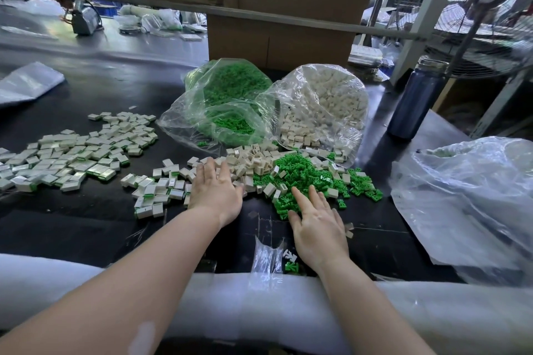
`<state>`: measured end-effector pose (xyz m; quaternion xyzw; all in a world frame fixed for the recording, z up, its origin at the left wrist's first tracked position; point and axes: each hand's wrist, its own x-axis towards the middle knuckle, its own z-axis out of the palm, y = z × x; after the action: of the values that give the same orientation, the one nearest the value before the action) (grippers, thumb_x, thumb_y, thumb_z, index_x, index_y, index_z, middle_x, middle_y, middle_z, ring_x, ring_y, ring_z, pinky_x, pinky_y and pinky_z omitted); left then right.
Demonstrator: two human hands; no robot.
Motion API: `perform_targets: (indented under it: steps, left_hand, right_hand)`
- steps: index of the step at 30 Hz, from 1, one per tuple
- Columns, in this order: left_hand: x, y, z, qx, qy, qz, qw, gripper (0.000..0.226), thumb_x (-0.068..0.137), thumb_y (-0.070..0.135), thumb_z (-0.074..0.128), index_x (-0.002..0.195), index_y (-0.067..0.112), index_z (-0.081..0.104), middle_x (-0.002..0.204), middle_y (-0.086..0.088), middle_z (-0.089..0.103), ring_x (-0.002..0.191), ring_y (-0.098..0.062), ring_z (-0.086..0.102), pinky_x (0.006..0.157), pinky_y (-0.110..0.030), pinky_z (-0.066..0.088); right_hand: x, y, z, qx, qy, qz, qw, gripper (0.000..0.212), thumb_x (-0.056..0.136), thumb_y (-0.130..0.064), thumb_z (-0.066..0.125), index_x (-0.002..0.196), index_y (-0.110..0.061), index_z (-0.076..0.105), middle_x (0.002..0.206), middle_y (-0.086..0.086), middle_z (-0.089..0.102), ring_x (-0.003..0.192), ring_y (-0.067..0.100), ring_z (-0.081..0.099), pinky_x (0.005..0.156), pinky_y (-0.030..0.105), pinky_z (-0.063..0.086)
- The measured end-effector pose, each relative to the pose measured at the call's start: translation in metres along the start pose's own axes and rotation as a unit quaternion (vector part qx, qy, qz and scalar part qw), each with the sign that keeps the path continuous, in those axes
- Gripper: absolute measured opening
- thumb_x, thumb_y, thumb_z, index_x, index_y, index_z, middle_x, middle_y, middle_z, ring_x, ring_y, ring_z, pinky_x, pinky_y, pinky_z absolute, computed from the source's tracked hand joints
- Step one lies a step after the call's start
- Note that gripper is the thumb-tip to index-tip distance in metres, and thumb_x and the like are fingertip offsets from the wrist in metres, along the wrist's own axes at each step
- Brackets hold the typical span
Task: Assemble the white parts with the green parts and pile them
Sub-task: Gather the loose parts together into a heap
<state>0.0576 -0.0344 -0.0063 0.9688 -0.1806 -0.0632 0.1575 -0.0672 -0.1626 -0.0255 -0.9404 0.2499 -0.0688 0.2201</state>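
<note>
White parts [253, 161], green parts [305, 173]: uncountable heaps; two bags; left hand [215, 192], right hand [315, 223] flat, no grip.

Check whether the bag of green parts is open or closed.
Open. The bag of green parts lies on its side, its mouth gaping toward the person; loose green parts lie heaped on the table nearby.

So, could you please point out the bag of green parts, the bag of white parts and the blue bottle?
bag of green parts [227, 89]: head view, upper bulge.
bag of white parts [331, 95]: head view, middle.
blue bottle [415, 101]: head view, body.
</note>
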Motion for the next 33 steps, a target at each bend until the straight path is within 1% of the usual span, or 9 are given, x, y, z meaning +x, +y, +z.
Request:
perform_targets:
  steps: [8, 12, 15, 20, 23, 28, 30, 31, 33]
  left_hand:
    - [0.015, 0.0, -0.003, -0.001, -0.057, -0.04, 0.998, 0.059, 0.097, 0.051, 0.024, 0.146, 0.039, -0.006, 0.156, -0.006, -0.013, 0.143, -0.033, -0.013, 0.115, -0.046, -0.006]
    - [0.016, 0.0, -0.002, 0.005, -0.064, -0.035, 0.997, 0.054, 0.097, 0.053, 0.023, 0.145, 0.044, 0.002, 0.158, 0.0, -0.006, 0.143, -0.032, -0.008, 0.114, -0.051, -0.002]
    - [0.012, 0.0, 0.0, 0.011, -0.045, -0.014, 0.999, 0.049, 0.097, 0.05, 0.025, 0.144, 0.044, 0.012, 0.158, 0.003, 0.001, 0.143, -0.029, 0.0, 0.114, -0.047, 0.002]
    - [0.005, 0.005, 0.008, 0.017, -0.038, 0.03, 0.999, 0.048, 0.099, 0.045, 0.022, 0.146, 0.038, 0.015, 0.158, -0.002, 0.004, 0.142, -0.027, 0.005, 0.115, -0.036, 0.005]
    - [-0.001, 0.009, 0.014, 0.001, -0.036, 0.048, 0.998, 0.048, 0.099, 0.043, 0.022, 0.146, 0.034, 0.019, 0.157, -0.001, 0.009, 0.142, -0.025, 0.005, 0.116, -0.037, 0.008]
    - [-0.015, 0.018, 0.019, -0.029, -0.031, 0.045, 0.998, 0.047, 0.099, 0.042, 0.025, 0.145, 0.031, 0.024, 0.157, 0.003, 0.006, 0.142, -0.026, 0.004, 0.117, -0.039, 0.006]
    - [-0.02, 0.021, 0.018, -0.061, -0.02, 0.059, 0.996, 0.045, 0.1, 0.038, 0.026, 0.144, 0.029, 0.027, 0.157, 0.001, 0.008, 0.142, -0.026, 0.006, 0.116, -0.036, 0.005]
    - [-0.023, 0.022, 0.017, -0.11, -0.004, 0.069, 0.992, 0.043, 0.101, 0.034, 0.029, 0.143, 0.027, 0.031, 0.157, -0.001, 0.011, 0.142, -0.025, 0.01, 0.115, -0.034, 0.006]
    - [-0.028, 0.025, 0.015, -0.275, 0.036, 0.075, 0.958, 0.038, 0.1, 0.02, 0.035, 0.137, 0.022, 0.043, 0.154, -0.002, 0.02, 0.14, -0.023, 0.02, 0.115, -0.031, 0.014]
  right_hand:
    - [0.0, 0.001, 0.0, 0.007, -0.004, -0.007, 1.0, 0.048, 0.101, -0.038, 0.029, 0.147, -0.041, 0.015, 0.158, -0.009, 0.001, 0.145, 0.009, -0.001, 0.116, 0.03, 0.003]
    - [0.001, 0.001, 0.001, 0.007, -0.003, -0.016, 1.0, 0.047, 0.101, -0.036, 0.029, 0.147, -0.04, 0.017, 0.158, -0.008, 0.004, 0.145, 0.009, 0.001, 0.116, 0.028, 0.007]
    - [0.001, 0.0, 0.001, 0.01, -0.001, -0.019, 1.0, 0.046, 0.102, -0.034, 0.028, 0.147, -0.04, 0.018, 0.158, -0.007, 0.005, 0.145, 0.009, 0.001, 0.115, 0.027, 0.007]
    - [0.0, 0.0, 0.001, 0.005, -0.002, -0.031, 0.999, 0.046, 0.102, -0.03, 0.027, 0.147, -0.039, 0.019, 0.158, -0.006, 0.008, 0.145, 0.009, 0.002, 0.115, 0.025, 0.008]
    - [-0.001, -0.001, 0.0, 0.011, 0.002, -0.032, 0.999, 0.046, 0.102, -0.029, 0.027, 0.146, -0.039, 0.021, 0.158, -0.007, 0.009, 0.145, 0.009, 0.003, 0.115, 0.025, 0.008]
    - [-0.002, -0.001, -0.002, 0.033, 0.011, -0.033, 0.999, 0.044, 0.102, -0.025, 0.028, 0.146, -0.035, 0.026, 0.157, -0.007, 0.013, 0.144, 0.008, 0.006, 0.113, 0.02, 0.006]
    - [-0.001, -0.001, -0.002, 0.044, 0.014, -0.032, 0.998, 0.044, 0.102, -0.023, 0.029, 0.145, -0.034, 0.029, 0.157, -0.007, 0.015, 0.144, 0.008, 0.007, 0.113, 0.02, 0.007]
    - [-0.002, -0.001, -0.002, 0.049, 0.016, -0.031, 0.998, 0.044, 0.102, -0.023, 0.029, 0.145, -0.033, 0.03, 0.157, -0.007, 0.016, 0.144, 0.007, 0.007, 0.112, 0.02, 0.007]
    - [-0.002, 0.0, -0.002, 0.058, 0.02, -0.028, 0.998, 0.044, 0.102, -0.021, 0.03, 0.144, -0.033, 0.032, 0.156, -0.008, 0.018, 0.144, 0.006, 0.009, 0.112, 0.019, 0.007]
